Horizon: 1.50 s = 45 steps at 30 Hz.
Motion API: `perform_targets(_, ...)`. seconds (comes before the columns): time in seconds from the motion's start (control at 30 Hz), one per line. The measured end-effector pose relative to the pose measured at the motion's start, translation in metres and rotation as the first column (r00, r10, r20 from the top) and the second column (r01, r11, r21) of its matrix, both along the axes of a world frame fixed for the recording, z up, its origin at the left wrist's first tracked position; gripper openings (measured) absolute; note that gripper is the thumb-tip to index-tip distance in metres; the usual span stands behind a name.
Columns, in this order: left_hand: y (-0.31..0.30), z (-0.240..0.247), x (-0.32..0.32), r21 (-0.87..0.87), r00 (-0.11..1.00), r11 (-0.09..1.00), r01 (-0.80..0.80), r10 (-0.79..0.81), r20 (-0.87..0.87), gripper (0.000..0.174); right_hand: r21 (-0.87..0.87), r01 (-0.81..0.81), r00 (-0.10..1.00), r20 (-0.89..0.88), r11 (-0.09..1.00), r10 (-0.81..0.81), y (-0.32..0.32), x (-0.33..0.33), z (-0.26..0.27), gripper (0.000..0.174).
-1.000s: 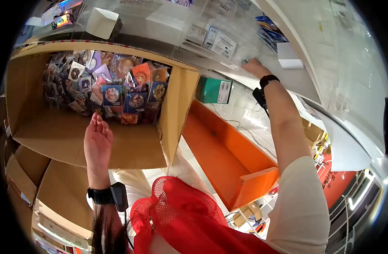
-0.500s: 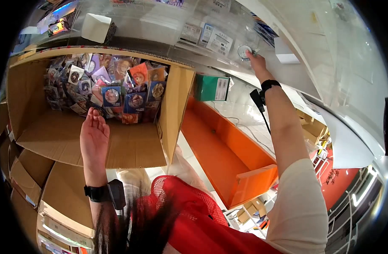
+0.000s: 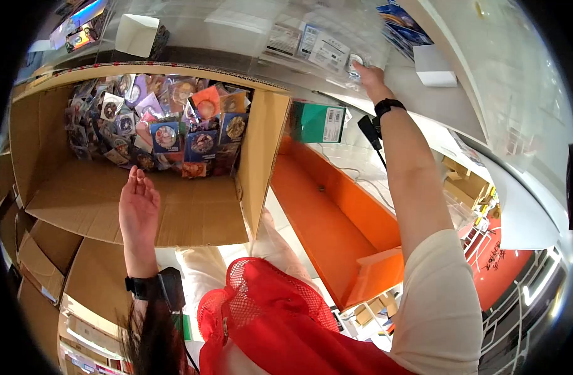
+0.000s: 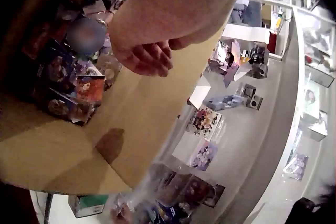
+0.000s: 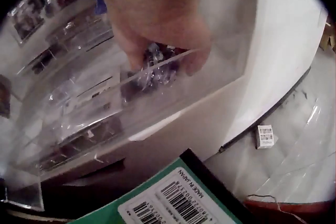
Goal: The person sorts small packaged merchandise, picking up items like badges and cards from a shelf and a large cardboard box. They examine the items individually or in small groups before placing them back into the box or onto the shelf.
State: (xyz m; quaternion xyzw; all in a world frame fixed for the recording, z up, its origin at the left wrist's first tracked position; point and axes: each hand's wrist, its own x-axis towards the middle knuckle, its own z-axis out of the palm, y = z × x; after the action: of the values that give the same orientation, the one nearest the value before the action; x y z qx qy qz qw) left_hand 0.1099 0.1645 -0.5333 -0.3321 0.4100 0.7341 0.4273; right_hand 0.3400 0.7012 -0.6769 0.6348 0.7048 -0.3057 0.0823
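Observation:
A cardboard box [image 3: 199,215] lies with its opening toward me, its back part filled with a pile of round badges in clear bags [image 3: 164,136]. My left hand [image 3: 139,203] is palm up over the box's near flap, fingertips just below the pile, holding nothing. At upper right, my right hand [image 3: 372,81] pinches a bagged badge [image 3: 355,62] between thumb and fingers. In the right wrist view this shiny purple bagged badge [image 5: 157,71] shows behind the upper edge of a clear plastic wall [image 5: 173,69].
Packets with barcode labels [image 3: 329,55] lie left of my right hand inside the clear display. A white box [image 3: 435,65] stands to its right. Below are a green box [image 3: 314,122] and a long orange bin [image 3: 324,215]. An open white box [image 3: 136,36] stands behind the cardboard box.
My right hand has shifted slightly up and left with the badge, closer to the labelled packets. My left hand has stayed almost in place near the pile.

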Motion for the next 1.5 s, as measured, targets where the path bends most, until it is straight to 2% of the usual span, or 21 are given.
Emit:
perform_targets(0.1, 0.01, 0.004, 0.004, 0.077, 0.999, 0.997, 0.023, -0.025, 0.025, 0.019, 0.24, -0.114, 0.981, 0.18, 0.964, 0.071, -0.018, -0.017, 0.026, 0.064)
perform_targets(0.2, 0.029, 0.015, 0.007, 0.076, 0.999, 0.997, 0.015, -0.018, 0.046, 0.017, 0.331, 0.374, 0.916, 0.012, 0.866, -0.4, -0.045, -0.039, 0.048, 0.06)
perform_targets(0.23, 0.036, 0.02, 0.007, 0.103, 0.999, 0.994, 0.035, -0.038, 0.028, 0.016, 0.225, 0.674, 0.738, -0.254, 0.704, -0.626, -0.065, -0.054, 0.067, 0.056)
perform_targets(0.33, 0.049, 0.023, 0.005, 0.285, 0.983, 0.958, -0.039, -0.015, 0.185, 0.017, 0.024, 0.872, 0.468, -0.327, 0.488, -0.821, -0.082, -0.064, 0.079, 0.053)
perform_targets(0.4, 0.058, 0.031, 0.002, 0.321, 0.986, 0.947, 0.019, -0.071, 0.151, 0.017, 0.077, 0.883, 0.446, -0.449, 0.464, -0.774, -0.123, -0.087, 0.121, 0.054)
perform_targets(0.43, 0.059, 0.036, 0.0, 0.336, 0.988, 0.941, 0.041, -0.089, 0.128, 0.017, 0.133, 0.865, 0.497, -0.355, 0.483, -0.792, -0.137, -0.101, 0.142, 0.053)
perform_targets(0.53, 0.047, 0.049, -0.01, 0.399, 0.988, 0.912, 0.092, -0.132, 0.076, 0.019, -0.034, 0.912, 0.348, -0.462, 0.408, -0.816, -0.174, -0.127, 0.159, 0.052)
perform_targets(0.57, 0.04, 0.05, -0.015, 0.413, 0.987, 0.903, 0.115, -0.151, 0.055, 0.02, -0.239, 0.897, 0.28, -0.345, 0.372, -0.896, -0.192, -0.135, 0.175, 0.056)
perform_targets(0.63, 0.02, 0.05, -0.024, 0.43, 0.982, 0.888, 0.163, -0.188, 0.016, 0.023, -0.38, 0.779, 0.214, -0.586, 0.498, -0.782, -0.247, -0.147, 0.19, 0.047)
perform_targets(0.73, -0.001, 0.068, -0.04, 0.377, 0.957, 0.892, 0.248, -0.286, 0.046, 0.029, -0.473, 0.539, -0.009, -0.831, 0.697, -0.557, -0.34, -0.173, 0.202, 0.038)
perform_targets(0.8, -0.007, 0.097, -0.046, 0.332, 0.931, 0.883, 0.332, -0.363, 0.034, 0.033, 0.038, 0.333, 0.556, -0.815, 0.942, -0.163, -0.403, -0.184, 0.208, 0.037)
perform_targets(0.83, -0.01, 0.108, -0.048, 0.347, 0.919, 0.865, 0.362, -0.394, 0.024, 0.034, 0.276, 0.159, 0.655, -0.748, 0.948, 0.108, -0.427, -0.186, 0.209, 0.036)
perform_targets(0.87, -0.018, 0.114, -0.053, 0.361, 0.905, 0.846, 0.391, -0.425, 0.015, 0.035, 0.486, -0.034, 0.698, -0.613, 0.873, 0.369, -0.448, -0.189, 0.21, 0.036)
perform_targets(0.97, -0.058, 0.069, -0.063, 0.41, 0.885, 0.802, 0.434, -0.465, -0.026, 0.037, 0.5, -0.459, 0.56, -0.479, 0.734, 0.676, -0.495, -0.192, 0.215, 0.037)
perform_targets(1.1, -0.09, 0.056, -0.062, 0.178, 0.952, 0.946, 0.273, -0.291, 0.089, 0.028, 0.283, -0.494, 0.44, -0.734, 0.822, 0.517, -0.517, -0.199, 0.22, 0.026)
perform_targets(1.17, -0.106, 0.046, -0.063, 0.24, 0.965, 0.945, 0.221, -0.248, 0.086, 0.025, -0.058, -0.344, 0.472, -0.873, 0.937, 0.119, -0.516, -0.197, 0.209, 0.021)
perform_targets(1.27, -0.111, 0.059, -0.068, 0.256, 0.974, 0.945, 0.203, -0.221, 0.04, 0.024, -0.52, -0.035, 0.423, -0.781, 0.853, -0.459, -0.506, -0.184, 0.172, 0.021)
perform_targets(1.3, -0.116, 0.05, -0.069, 0.204, 0.976, 0.957, 0.204, -0.215, 0.033, 0.021, -0.553, 0.119, 0.461, -0.705, 0.825, -0.539, -0.501, -0.184, 0.173, 0.03)
perform_targets(1.33, -0.122, 0.046, -0.071, 0.181, 0.976, 0.962, 0.205, -0.216, 0.041, 0.019, -0.567, 0.135, 0.493, -0.673, 0.812, -0.552, -0.495, -0.177, 0.161, 0.042)
perform_targets(1.4, -0.131, 0.04, -0.076, 0.136, 0.974, 0.967, 0.214, -0.222, 0.051, 0.017, -0.566, 0.3, 0.705, -0.411, 0.768, -0.578, -0.489, -0.166, 0.148, 0.05)
perform_targets(1.5, -0.129, 0.053, -0.079, 0.047, 0.966, 0.965, 0.257, -0.257, -0.005, 0.013, -0.634, 0.212, 0.643, -0.483, 0.744, -0.594, -0.48, -0.152, 0.112, 0.067)
